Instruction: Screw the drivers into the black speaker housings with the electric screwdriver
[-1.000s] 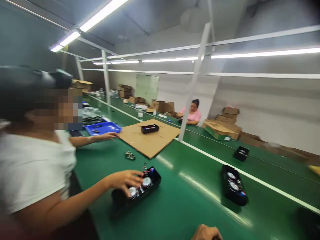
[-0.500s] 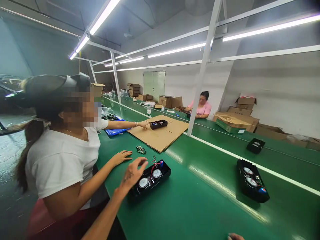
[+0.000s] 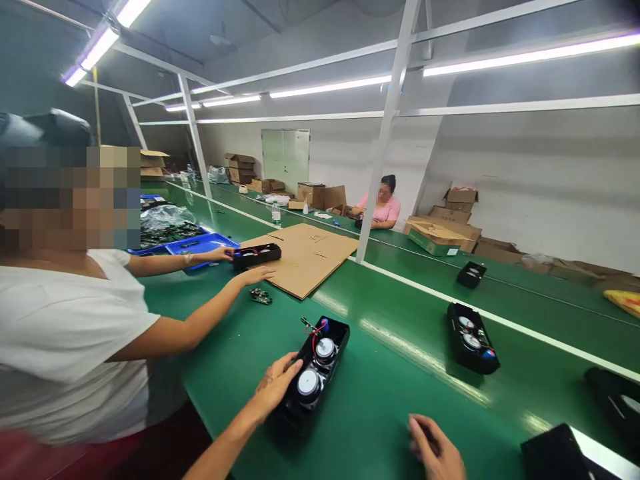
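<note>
My left hand point(image 3: 279, 385) grips the near left wall of a black speaker housing point(image 3: 333, 377) on the green table. Two round silver speakers point(image 3: 309, 383) sit inside it. At its far end, red wires run from a blue cylindrical part point(image 3: 325, 325) to a small circuit board point(image 3: 309, 326) sticking out over the rim. My right hand point(image 3: 436, 448) is apart from the housing, low over the table, its fingers loosely bent with nothing visible in them.
A co-worker at left has both hands at another speaker housing point(image 3: 257, 256) beside flat cardboard point(image 3: 310, 257). Loose circuit boards point(image 3: 261, 297) lie nearby. More housings point(image 3: 473, 339) stand at right, with a black box point(image 3: 553, 453) at lower right. A white post point(image 3: 387, 147) rises from the table.
My left hand has taken hold of the housing, which has turned more lengthwise. My right hand has come further into view. The co-worker's housing has moved left off the cardboard's middle.
</note>
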A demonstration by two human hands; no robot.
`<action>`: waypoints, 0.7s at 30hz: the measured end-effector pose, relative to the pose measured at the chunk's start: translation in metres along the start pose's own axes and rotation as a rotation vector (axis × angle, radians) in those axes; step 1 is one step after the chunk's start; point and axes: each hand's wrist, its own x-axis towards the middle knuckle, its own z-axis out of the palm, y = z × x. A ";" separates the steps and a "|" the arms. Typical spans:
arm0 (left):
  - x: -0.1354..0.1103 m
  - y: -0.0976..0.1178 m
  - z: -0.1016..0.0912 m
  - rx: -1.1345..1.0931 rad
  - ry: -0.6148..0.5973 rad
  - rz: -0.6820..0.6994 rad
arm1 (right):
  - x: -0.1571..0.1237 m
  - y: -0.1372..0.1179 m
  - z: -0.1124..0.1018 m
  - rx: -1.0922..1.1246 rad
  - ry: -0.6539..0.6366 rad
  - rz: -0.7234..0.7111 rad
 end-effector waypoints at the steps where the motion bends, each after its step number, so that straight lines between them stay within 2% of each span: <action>1: -0.009 -0.001 0.020 -0.022 -0.026 0.000 | -0.005 -0.012 0.015 0.062 -0.062 0.012; 2: -0.018 -0.001 0.039 -0.042 -0.053 0.002 | -0.011 -0.026 0.030 0.107 -0.066 0.006; 4: -0.037 0.001 0.072 -0.066 -0.095 0.007 | -0.019 -0.053 0.052 0.144 -0.153 -0.027; 6: -0.053 0.006 0.093 -0.076 -0.125 0.015 | -0.020 -0.075 0.056 0.090 -0.179 -0.077; 8: -0.062 0.011 0.099 -0.101 -0.173 0.020 | -0.015 -0.091 0.041 -0.036 -0.191 -0.092; 10: -0.061 0.015 0.093 -0.142 -0.180 0.030 | -0.008 -0.100 0.013 -0.174 -0.242 -0.084; 13: -0.048 0.019 0.082 -0.213 -0.062 0.044 | 0.004 -0.106 -0.026 -0.317 -0.381 -0.068; 15: -0.042 0.020 0.082 -0.259 -0.049 0.061 | 0.011 -0.107 -0.038 -0.384 -0.484 -0.056; 17: -0.041 0.021 0.092 -0.268 -0.153 0.105 | 0.017 -0.106 -0.040 -0.457 -0.577 -0.048; 21: -0.054 0.028 0.122 -0.131 -0.494 0.245 | 0.019 -0.105 -0.034 -0.552 -0.652 -0.059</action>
